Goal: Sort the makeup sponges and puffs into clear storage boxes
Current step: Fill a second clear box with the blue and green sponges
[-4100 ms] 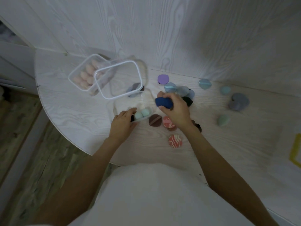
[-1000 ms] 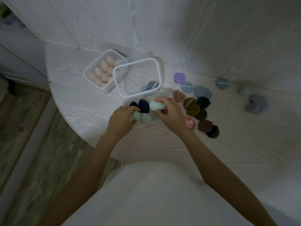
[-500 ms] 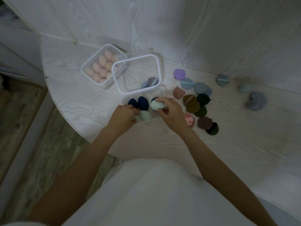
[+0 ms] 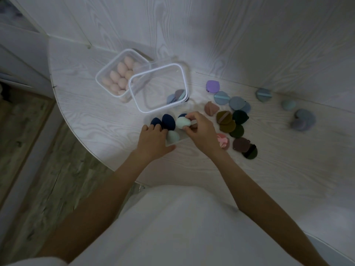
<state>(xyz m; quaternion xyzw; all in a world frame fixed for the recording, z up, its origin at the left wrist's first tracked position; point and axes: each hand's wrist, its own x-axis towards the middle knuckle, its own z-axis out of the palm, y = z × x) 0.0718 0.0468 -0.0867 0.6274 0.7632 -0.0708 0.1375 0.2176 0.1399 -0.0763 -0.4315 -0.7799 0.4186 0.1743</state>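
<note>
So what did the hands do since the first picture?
The right hand let go of the dark blue sponge, now standing in the near clear box, and took grip of a mint sponge. The left hand stayed at the box. The pink sponge box stayed put.

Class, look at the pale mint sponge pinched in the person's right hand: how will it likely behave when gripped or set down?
The mint sponge is probably soft and light, since the right hand holds it with fingertips alone. Its rounded egg shape suggests it may roll if set down loose; the navy sponges stand packed together.
</note>
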